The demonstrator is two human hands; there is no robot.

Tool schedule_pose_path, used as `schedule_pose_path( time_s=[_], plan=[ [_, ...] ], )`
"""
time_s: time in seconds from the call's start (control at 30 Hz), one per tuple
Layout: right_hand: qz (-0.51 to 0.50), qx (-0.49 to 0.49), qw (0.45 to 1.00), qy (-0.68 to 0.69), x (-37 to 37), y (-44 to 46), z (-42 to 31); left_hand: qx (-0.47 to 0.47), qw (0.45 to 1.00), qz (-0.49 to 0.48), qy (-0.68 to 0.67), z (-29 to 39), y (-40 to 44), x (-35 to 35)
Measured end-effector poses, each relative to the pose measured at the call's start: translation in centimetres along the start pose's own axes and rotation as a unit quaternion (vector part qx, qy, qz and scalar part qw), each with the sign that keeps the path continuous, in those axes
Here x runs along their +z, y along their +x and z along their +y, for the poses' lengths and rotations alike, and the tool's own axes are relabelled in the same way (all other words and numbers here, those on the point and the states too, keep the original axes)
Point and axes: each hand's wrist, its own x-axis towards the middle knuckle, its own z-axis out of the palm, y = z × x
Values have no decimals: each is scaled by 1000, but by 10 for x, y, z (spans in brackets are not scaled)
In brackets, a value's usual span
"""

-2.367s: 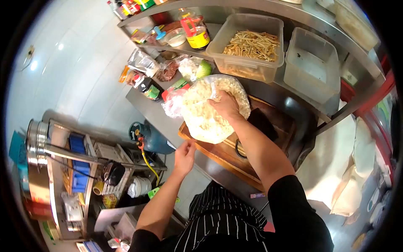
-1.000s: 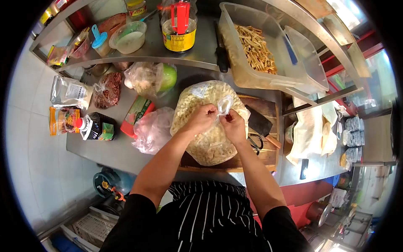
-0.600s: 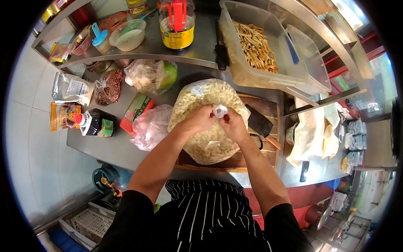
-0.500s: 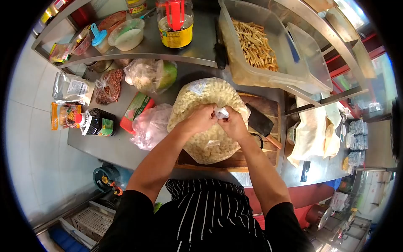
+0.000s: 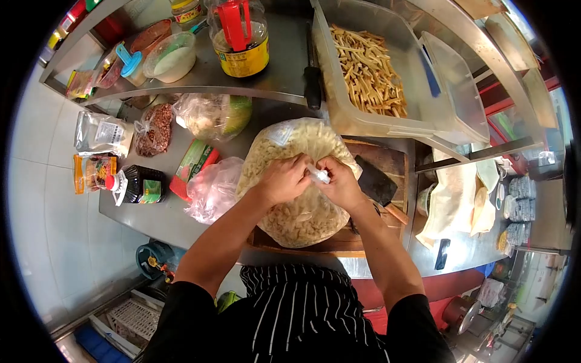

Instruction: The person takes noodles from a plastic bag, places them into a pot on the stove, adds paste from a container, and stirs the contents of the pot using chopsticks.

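Note:
A large clear plastic bag point(image 5: 302, 221) full of small pale pieces sits on a wooden cutting board point(image 5: 393, 158). Its gathered top sticks up as a twisted white neck point(image 5: 319, 174) between my hands. My left hand point(image 5: 287, 179) is closed, its fingertips pinching the plastic on the left of that neck. From the other side, my right hand point(image 5: 340, 183) grips the twisted end between thumb and curled fingers. Just right of the bag, a dark-bladed cleaver point(image 5: 376, 181) with a wooden handle lies on the board. A crumpled pinkish plastic bag point(image 5: 213, 190) rests to the left.
Overhead at the back, a steel shelf point(image 5: 248, 89) carries a clear tub point(image 5: 375, 125) of brown strips and a jug point(image 5: 243, 57) with a red handle. A dark bottle point(image 5: 142, 184) and a bag of peanuts point(image 5: 153, 130) stand left. Cloths point(image 5: 451, 199) lie right.
The view has shifted slightly. The bag's top is drawn more tightly together, and its body sags lower and narrower. Both hands still hold the neck, with the left hand slightly further left.

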Motion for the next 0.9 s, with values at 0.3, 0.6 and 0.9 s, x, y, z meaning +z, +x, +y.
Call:
schedule_pose_path(
  time_s=[0.3,0.6,0.9],
  plan=[
    [3,-104,984,-142,-3,15,14,48,994,51,81,-3,7,8],
    [9,-12,1000,-8,3,7,17,60,991,106,47,-3,4,9],
    [181,-136,974,-9,7,-32,-5,6,999,-12,35,1,-2,2]
  ],
)
